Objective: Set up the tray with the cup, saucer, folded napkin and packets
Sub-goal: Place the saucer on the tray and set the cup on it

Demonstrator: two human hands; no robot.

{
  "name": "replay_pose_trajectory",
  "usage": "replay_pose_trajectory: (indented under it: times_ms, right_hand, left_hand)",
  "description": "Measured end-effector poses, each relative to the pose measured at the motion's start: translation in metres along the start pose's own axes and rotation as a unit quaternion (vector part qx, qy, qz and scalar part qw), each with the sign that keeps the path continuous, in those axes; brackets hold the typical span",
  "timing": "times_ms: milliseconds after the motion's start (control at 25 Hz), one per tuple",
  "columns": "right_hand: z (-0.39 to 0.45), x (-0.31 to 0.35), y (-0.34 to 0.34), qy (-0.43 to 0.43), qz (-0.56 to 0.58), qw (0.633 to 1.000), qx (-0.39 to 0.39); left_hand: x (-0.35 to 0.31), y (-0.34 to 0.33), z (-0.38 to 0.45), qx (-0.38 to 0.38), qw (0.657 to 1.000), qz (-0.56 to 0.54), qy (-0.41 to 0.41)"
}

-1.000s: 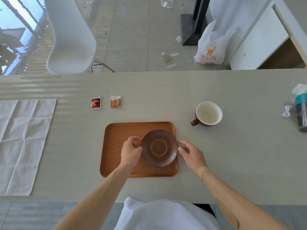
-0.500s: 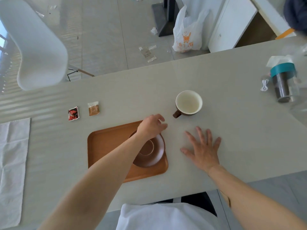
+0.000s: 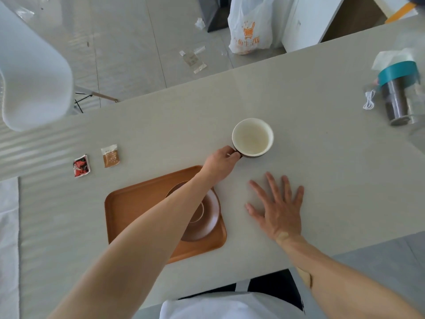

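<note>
A brown wooden tray (image 3: pixel 128 210) lies on the grey table in front of me. A brown saucer (image 3: pixel 207 219) rests on its right half, partly hidden by my left forearm. Beyond the tray stands a brown cup (image 3: pixel 252 137) with a cream inside. My left hand (image 3: pixel 219 165) reaches across the tray and pinches the cup's handle; the cup stands on the table. My right hand (image 3: pixel 277 207) lies flat on the table right of the tray, fingers spread. A red packet (image 3: pixel 81 166) and a tan packet (image 3: pixel 110 155) lie left of the cup. A white napkin (image 3: pixel 8 238) lies unfolded at the far left edge.
A dark jar with a teal lid (image 3: pixel 399 93) and a white cable (image 3: pixel 369 100) sit at the table's far right. A white chair (image 3: pixel 32 72) stands beyond the table on the left. A plastic bag (image 3: pixel 249 26) sits on the floor.
Both hands have left the saucer on the tray. My left hand moved up and right to the cup's handle. My right hand moved right and flattened on the table.
</note>
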State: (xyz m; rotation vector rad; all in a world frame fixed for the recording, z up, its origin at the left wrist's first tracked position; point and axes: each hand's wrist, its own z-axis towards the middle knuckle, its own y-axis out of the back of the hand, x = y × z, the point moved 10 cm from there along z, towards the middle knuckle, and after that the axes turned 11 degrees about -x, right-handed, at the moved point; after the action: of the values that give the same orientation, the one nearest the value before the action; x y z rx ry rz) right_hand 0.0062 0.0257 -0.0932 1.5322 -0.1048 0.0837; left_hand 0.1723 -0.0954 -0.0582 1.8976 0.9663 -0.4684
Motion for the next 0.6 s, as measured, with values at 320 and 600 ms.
replay_pose_trajectory:
  times_ms: [320, 600]
  right_hand:
    - [0.001, -0.001, 0.002, -0.006, -0.005, 1.0, 0.0]
    - [0.0, 0.0, 0.005, -0.015, -0.011, 1.0, 0.014]
  left_hand:
    - [0.009, 0.006, 0.001, -0.025, 0.996, -0.085, 0.028]
    - [0.024, 0.046, -0.031, -0.057, 0.995, -0.076, -0.001]
